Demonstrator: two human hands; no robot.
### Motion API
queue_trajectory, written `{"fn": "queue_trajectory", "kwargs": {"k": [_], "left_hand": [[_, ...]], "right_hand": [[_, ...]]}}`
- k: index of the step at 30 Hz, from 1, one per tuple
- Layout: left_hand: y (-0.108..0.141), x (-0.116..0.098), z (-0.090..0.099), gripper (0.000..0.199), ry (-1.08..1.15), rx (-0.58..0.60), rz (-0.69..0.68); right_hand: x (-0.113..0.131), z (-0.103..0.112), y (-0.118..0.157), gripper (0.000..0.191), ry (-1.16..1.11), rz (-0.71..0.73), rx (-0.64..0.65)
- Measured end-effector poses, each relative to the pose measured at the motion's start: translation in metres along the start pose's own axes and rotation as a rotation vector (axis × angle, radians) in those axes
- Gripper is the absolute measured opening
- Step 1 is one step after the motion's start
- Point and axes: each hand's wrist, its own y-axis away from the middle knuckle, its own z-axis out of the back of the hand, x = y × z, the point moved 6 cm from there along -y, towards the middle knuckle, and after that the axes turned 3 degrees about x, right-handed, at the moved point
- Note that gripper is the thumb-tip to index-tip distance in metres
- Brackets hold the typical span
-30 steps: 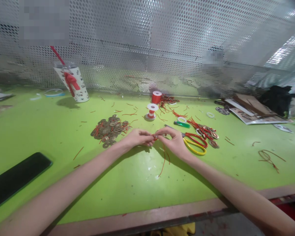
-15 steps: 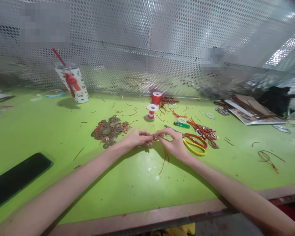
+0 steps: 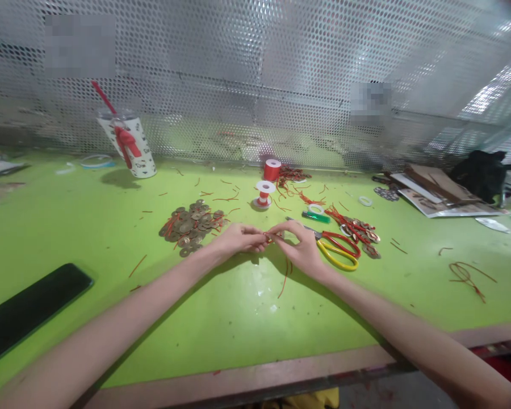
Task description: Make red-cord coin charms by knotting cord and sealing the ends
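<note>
My left hand [image 3: 237, 240] and my right hand [image 3: 298, 245] meet fingertip to fingertip over the green table [image 3: 89, 227]. Between them they pinch a small coin tied on a red cord [image 3: 284, 279], whose loose ends hang down onto the table under my right hand. The coin itself is mostly hidden by my fingers. A heap of brass coins [image 3: 190, 224] lies just left of my left hand. Red-and-yellow scissors [image 3: 338, 250] lie just right of my right hand.
Two spools of red cord [image 3: 267, 182] stand behind my hands, with a green lighter [image 3: 315, 216] and finished corded coins [image 3: 357, 231] to the right. A patterned cup with a red straw [image 3: 126, 145] stands far left, a black phone [image 3: 29, 307] near left, papers [image 3: 434, 190] far right.
The hanging cord ends have drawn up shorter under my right hand. Both hands stay together in the same place, fingers working slightly.
</note>
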Motion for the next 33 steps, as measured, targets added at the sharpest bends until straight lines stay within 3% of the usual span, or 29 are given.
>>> {"fn": "queue_trajectory", "kwargs": {"k": [9, 17, 24, 33], "left_hand": [[0.001, -0.001, 0.0, 0.019, 0.018, -0.021, 0.008], [0.001, 0.001, 0.0, 0.022, 0.032, -0.016, 0.009], [0.003, -0.002, -0.002, 0.022, 0.046, -0.031, 0.016], [0.003, -0.002, -0.001, 0.016, 0.04, -0.042, 0.007]], "right_hand": [[0.004, 0.001, -0.001, 0.003, -0.011, -0.004, 0.026], [-0.007, 0.0, -0.002, 0.0, -0.169, -0.158, 0.001], [-0.023, -0.005, -0.001, 0.011, -0.317, -0.329, -0.005], [-0.04, -0.018, 0.001, 0.028, -0.469, -0.433, 0.061]]}}
